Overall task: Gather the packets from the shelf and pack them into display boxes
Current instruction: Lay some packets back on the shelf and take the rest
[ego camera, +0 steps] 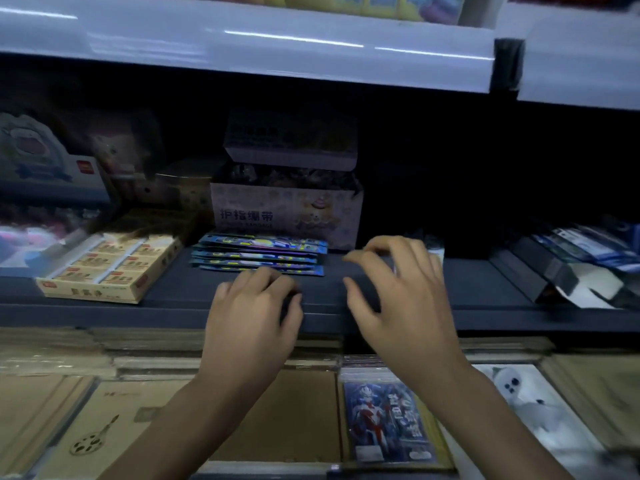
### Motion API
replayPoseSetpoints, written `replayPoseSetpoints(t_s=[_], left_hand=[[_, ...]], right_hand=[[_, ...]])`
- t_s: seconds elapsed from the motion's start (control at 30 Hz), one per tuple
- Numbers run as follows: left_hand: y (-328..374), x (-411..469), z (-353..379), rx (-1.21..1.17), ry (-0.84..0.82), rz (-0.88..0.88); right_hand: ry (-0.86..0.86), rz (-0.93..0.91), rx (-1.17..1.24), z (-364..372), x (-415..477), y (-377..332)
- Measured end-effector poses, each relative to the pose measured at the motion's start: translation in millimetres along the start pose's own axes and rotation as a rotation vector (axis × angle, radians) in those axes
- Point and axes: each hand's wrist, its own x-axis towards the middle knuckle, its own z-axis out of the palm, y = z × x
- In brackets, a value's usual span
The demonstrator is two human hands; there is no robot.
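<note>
The blue packets (259, 252) are lying in a loose, fanned stack on the dark shelf (467, 289), just in front of a pale display box (287, 213) that is standing behind them with its lid raised. Lying flat near the front edge, they are sitting where both hands can be reaching them.

The left grip (252, 317) is hovering at the shelf's front lip, with its knuckles just before the lowest packet. Its fingers are loosely bent and holding nothing that can be seen, and blur is hiding whether the tips are touching the stack. The right grip (398, 296) is hanging near the stack's right end, fingers spread and curved, released and empty. Judging by this, the two are framing the stack in order to square it up and lift it as one bundle, rather than picking packets singly.

The shelf is sitting deep in shadow under a glossy white shelf board (242, 46). To the left, a yellow tray of small boxes (107, 271) is resting at an angle. To the right, dark cartons (540, 271) are leaning over one another. Below the shelf, brown card covers (131, 410) are lying in rows, and a clear-sleeved hero card pack (384, 417) is showing between the forearms, with a white plush picture (526, 396) beside it.
</note>
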Motion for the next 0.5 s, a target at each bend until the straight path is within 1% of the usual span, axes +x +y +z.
replayPoseSetpoints(t_s=[0.07,0.13,0.2,0.33,0.43,0.5], left_hand=[[24.0,7.1,4.5,-0.035,-0.042,0.060],[48.9,14.9,9.0,-0.038,-0.089,0.144],[67.6,20.8,14.6,-0.083,-0.112,0.169],[97.7,30.5,28.2,-0.223,-0.139,0.075],[123.7,38.8,40.9,-0.201,-0.192,0.004],[136.4,43.2,51.3,-0.193,-0.264,-0.036]], right_hand=[[0.033,0.111,-0.011,-11.4,3.7,15.1],[0.043,0.281,0.021,-20.1,5.0,32.9],[0.035,0.460,0.102,-25.3,-0.1,50.7],[0.014,0.745,0.280,-35.6,-11.2,75.1],[0.017,0.944,0.491,-39.5,-12.9,80.2],[-0.014,1.013,0.576,-37.9,-17.2,82.3]])
